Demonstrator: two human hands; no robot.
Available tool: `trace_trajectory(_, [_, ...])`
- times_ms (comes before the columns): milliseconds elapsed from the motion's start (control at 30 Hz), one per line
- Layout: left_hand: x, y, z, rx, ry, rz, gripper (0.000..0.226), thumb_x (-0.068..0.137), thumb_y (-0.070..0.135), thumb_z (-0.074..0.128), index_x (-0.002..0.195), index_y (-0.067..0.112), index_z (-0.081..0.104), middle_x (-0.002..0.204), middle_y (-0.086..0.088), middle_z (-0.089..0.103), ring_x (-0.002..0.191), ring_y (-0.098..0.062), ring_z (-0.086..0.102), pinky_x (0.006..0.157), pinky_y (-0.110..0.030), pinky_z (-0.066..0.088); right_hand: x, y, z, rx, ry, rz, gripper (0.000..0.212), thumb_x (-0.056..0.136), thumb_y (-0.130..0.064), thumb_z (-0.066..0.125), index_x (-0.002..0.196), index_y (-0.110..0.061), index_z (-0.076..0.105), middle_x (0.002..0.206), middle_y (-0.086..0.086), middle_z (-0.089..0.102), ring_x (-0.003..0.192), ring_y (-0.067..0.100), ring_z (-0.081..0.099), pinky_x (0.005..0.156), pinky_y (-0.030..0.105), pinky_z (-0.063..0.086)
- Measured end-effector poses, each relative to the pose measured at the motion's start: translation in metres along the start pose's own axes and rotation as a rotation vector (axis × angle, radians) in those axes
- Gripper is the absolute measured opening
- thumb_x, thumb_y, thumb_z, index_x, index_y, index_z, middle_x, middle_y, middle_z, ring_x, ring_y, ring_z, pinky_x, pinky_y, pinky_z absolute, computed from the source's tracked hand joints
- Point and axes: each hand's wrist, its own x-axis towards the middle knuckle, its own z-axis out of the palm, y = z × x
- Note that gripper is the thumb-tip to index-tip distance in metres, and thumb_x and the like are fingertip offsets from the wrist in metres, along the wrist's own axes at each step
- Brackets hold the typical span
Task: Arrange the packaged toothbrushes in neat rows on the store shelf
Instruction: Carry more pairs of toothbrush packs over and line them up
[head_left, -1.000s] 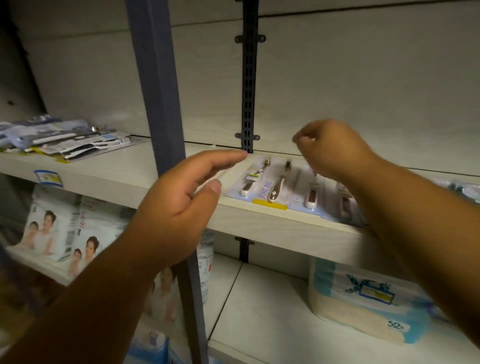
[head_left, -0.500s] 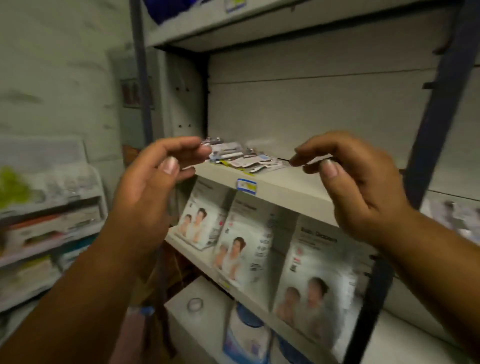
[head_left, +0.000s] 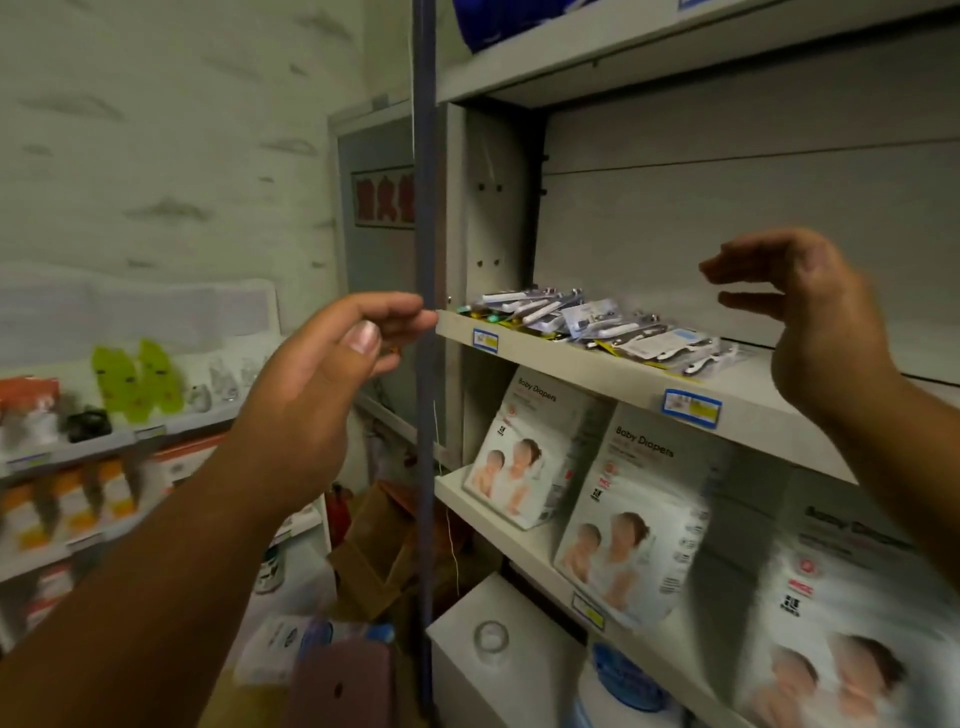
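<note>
Packaged toothbrushes (head_left: 597, 325), clear-plastic blister packs w/ white and dark handles, lie in a loose overlapping heap on the pale grey shelf board (head_left: 571, 370), toward its 9 o'clock end, several skewed across each other. Left hand (head_left: 311, 395) hovers at 9 o'clock of the heap, in front of the dark blue metal upright (head_left: 426, 208). Its fingers (head_left: 395, 312) are loosely curled toward the thumb, w/ nothing plainly held. Right hand (head_left: 810, 322) hovers at 3 o'clock, fingers (head_left: 737, 265) extended and slightly apart, thumb below, touching nothing.

Step in hand, prob.: close in from both ends & gather. To do it well, lift top packs off one at a time rather than shoving the heap, since slick plastic likely slides and could spill over the front lip by the blue-framed price label (head_left: 485, 340). Turn all heads one way, square each pack to the lip, and build rows from the 9 o'clock end outward.
</note>
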Motion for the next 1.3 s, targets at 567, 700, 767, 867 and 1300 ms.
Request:
trace_trajectory(567, [0.199,-0.144,0.126,0.101,-0.236,0.027,0.05,0.096,0.057,0.035,0.132,0.031,0.057,0.127,0.016,0.066,0.125,-0.005,0.057,0.109,-0.045,0.044,0.165,0.121,0.012,0.059,0.071,0.107,0.056,0.093,-0.059,0.021,0.105,-0.029,0.067,0.109,-0.004,0.075,0.108,0.013,0.068,0.101,0.045,0.051])
trace_trajectory(700, [0.237,-0.178,0.162,0.092,-0.295,-0.009,0.034,0.105,0.04,0.042,0.134,0.03,0.056,0.12,0.026,0.064,0.115,0.011,0.056,0.1,-0.02,0.045,0.175,0.141,0.027,0.03,0.068,0.101,0.062,0.093,-0.063,0.018,0.107,-0.026,0.066,0.112,0.002,0.073,0.11,0.018,0.067,0.099,0.046,0.052])
trace_trajectory(767, [0.252,-0.194,0.179,0.125,-0.343,-0.006,0.031,0.103,0.04,0.045,0.133,0.037,0.054,0.124,0.026,0.062,0.115,0.012,0.054,0.1,-0.021,0.045,0.182,0.152,0.035,0.032,0.072,0.153,0.061,0.091,-0.064,0.021,0.104,-0.025,0.066,0.111,0.004,0.073,0.11,0.02,0.067,0.099,0.045,0.051])
trace_trajectory(867, [0.272,-0.214,0.199,0.142,-0.411,0.05,0.034,0.101,0.044,0.048,0.134,0.039,0.052,0.131,0.024,0.058,0.119,0.01,0.052,0.102,-0.023,0.043,0.184,0.171,0.038,-0.016,0.084,0.194,0.058,0.092,-0.063,0.023,0.105,-0.025,0.065,0.112,0.004,0.072,0.11,0.02,0.066,0.095,0.04,0.051])
trace_trajectory(1300, [0.311,-0.227,0.257,0.657,-0.855,0.569,0.075,0.073,0.084,0.055,0.135,0.042,0.053,0.13,0.019,0.063,0.114,-0.008,0.058,0.096,-0.034,0.047,0.165,0.225,0.003,-0.217,0.345,0.304,0.058,0.095,-0.064,0.025,0.102,-0.022,0.065,0.109,0.012,0.072,0.109,0.029,0.067,0.095,0.044,0.053])
